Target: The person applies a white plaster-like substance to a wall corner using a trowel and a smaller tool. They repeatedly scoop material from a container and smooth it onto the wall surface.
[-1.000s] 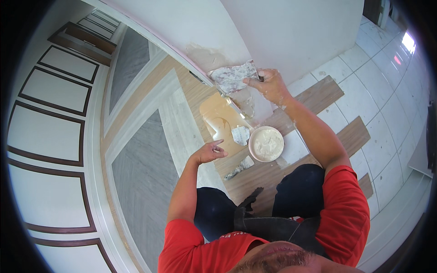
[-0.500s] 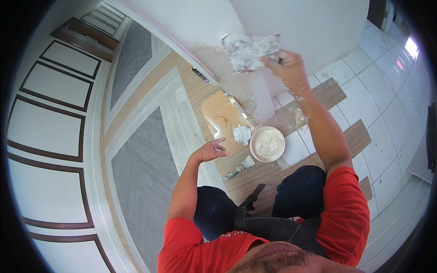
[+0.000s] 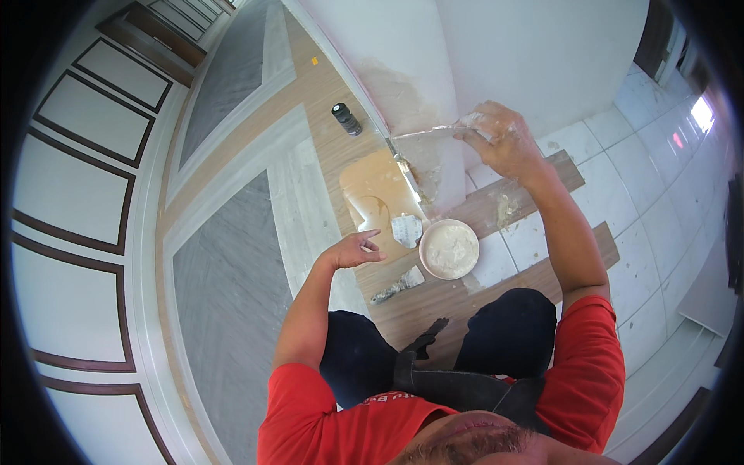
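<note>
White filler smeared along the wall corner (image 3: 422, 101), where the wide putty knife (image 3: 426, 133) lies flat against the plaster. Blade's long axis running roughly left to right, handle end toward the right hand (image 3: 500, 139), free edge reaching left to the corner. Right hand closed round the handle, fingers dusted pale, arm stretched forward and up. Left hand (image 3: 353, 249) hanging idle well below and left, fingers loosely curled, holding nothing, just beside the tan board (image 3: 376, 194). Round bowl of filler (image 3: 449, 249) on the floor between the two arms, nearer the left hand. Smaller scraper (image 3: 397, 285) lying below the bowl, black bottle (image 3: 346, 119) standing left of the blade.
</note>
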Motion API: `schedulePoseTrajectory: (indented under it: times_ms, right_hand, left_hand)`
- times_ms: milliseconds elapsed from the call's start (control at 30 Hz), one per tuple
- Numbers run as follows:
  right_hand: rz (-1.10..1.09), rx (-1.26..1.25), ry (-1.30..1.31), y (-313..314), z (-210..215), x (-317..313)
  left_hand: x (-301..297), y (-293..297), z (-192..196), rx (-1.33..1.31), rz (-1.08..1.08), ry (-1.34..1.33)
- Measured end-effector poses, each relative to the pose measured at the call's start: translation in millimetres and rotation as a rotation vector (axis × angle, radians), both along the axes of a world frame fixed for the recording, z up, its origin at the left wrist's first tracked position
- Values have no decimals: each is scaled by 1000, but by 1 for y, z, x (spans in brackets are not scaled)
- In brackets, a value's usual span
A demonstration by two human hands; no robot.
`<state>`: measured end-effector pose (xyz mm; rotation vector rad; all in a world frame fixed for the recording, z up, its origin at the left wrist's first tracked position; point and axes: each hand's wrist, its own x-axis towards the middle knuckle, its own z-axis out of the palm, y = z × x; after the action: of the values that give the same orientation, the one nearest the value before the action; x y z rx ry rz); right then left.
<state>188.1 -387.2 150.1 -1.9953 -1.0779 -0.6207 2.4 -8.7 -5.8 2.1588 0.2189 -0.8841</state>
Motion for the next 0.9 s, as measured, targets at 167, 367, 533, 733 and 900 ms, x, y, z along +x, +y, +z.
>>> schedulePoseTrajectory:
  times_ms: [167,367,533,733,900]
  right_hand:
    - [-59,80,110,3,27,-5]
    - [-63,213,144,1,57,-10]
    - [-196,209,217,-6,60,-17]
    - [-55,115,-7,-2,38,-10]
    - [-136,237,37,3,66,-15]
  left_hand:
    - [-4,6,2,10,5,8]
    - [-4,2,8,-8,27,17]
    - [-5,8,4,3,-2,-37]
    - [-4,3,10,5,-10,-40]
    - [-7,7,8,-16,13,-50]
